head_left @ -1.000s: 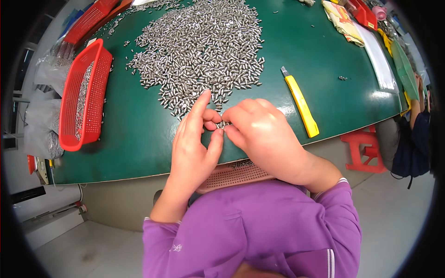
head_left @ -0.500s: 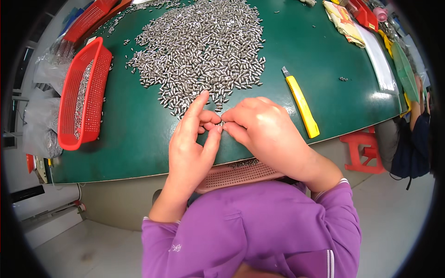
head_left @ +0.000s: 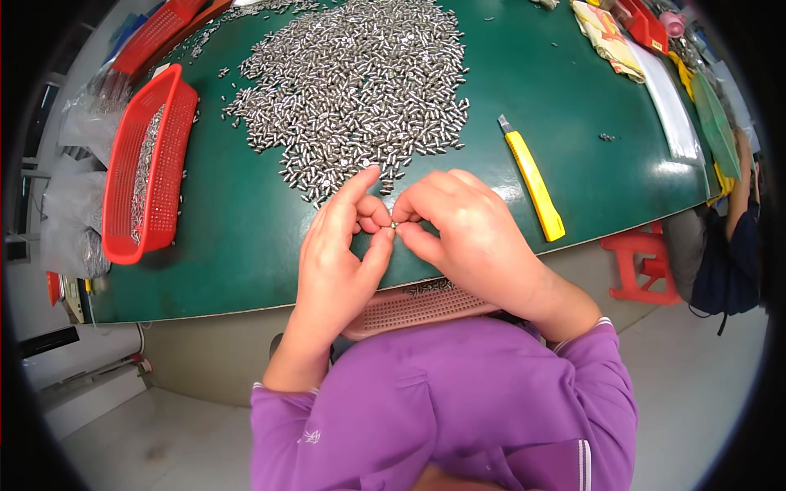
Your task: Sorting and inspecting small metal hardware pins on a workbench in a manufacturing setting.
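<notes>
A broad heap of small, shiny metal pins point(head_left: 360, 90) covers the middle of the green table point(head_left: 237, 270). Just on the near side of it, my two hands meet at the fingertips. Between them sits one tiny metal piece point(head_left: 394, 225), mostly covered by the fingers. My left hand point(head_left: 336, 254) pinches it with thumb and bent fingers, the index finger stretched up toward the heap. From the other side, my right hand point(head_left: 467, 221) pinches at the same piece with thumb and index finger. The piece's exact shape is too small to make out.
A red perforated basket point(head_left: 176, 139) holding metal pieces stands at the left. Right of my hands lies a yellow utility knife point(head_left: 534, 184), blade out. Below the table's front edge is a pink basket point(head_left: 393, 315) with more pieces. Another person's arm point(head_left: 739, 172) shows far right.
My right thumb and index finger have spread a little apart around the tiny piece. My left index finger has tilted slightly to the right. Both hands stay in nearly the same place.
</notes>
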A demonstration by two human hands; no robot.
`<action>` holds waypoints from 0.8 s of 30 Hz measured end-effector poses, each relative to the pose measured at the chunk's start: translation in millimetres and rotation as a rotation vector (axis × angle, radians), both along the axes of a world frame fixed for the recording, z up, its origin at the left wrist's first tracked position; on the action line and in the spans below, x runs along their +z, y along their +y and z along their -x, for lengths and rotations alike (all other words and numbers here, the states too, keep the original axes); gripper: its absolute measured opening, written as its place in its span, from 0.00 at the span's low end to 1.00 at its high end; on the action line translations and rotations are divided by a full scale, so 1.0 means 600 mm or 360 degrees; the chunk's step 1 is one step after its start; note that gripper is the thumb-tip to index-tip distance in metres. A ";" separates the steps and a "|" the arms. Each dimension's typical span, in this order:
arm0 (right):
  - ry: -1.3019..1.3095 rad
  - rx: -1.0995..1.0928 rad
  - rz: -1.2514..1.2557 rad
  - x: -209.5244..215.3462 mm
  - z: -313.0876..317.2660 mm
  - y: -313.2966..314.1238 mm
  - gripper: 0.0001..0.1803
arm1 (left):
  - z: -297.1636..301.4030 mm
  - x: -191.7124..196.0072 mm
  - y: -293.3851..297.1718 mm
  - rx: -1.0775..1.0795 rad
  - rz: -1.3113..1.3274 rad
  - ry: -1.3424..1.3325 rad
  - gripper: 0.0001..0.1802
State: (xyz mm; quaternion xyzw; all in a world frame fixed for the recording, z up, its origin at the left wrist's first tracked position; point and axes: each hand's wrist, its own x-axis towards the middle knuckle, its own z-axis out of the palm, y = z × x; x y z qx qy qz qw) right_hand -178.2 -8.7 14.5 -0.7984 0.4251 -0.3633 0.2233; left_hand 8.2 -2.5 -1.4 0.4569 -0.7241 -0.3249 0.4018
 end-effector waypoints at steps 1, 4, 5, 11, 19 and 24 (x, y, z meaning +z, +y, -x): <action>-0.0005 0.0005 -0.0008 0.001 0.000 0.000 0.06 | -0.001 0.002 0.001 0.0003 0.0001 -0.0002 0.35; -0.0027 0.0018 -0.0017 -0.002 -0.001 -0.001 0.07 | -0.001 0.005 0.002 0.0006 0.0004 -0.0018 0.34; -0.0043 0.0024 -0.0017 -0.004 -0.001 -0.001 0.07 | 0.000 0.005 0.002 0.0022 0.0020 0.0001 0.34; -0.0053 -0.0008 0.0031 -0.006 0.000 0.000 0.07 | -0.001 0.006 0.004 0.0061 0.0061 -0.0048 0.33; -0.0024 0.0037 -0.0010 -0.002 0.005 0.000 0.08 | -0.003 0.008 0.004 0.0029 0.0029 -0.0105 0.34; 0.0042 0.0078 -0.0049 0.008 0.005 0.000 0.12 | -0.010 -0.001 0.003 0.0044 -0.0008 0.0119 0.39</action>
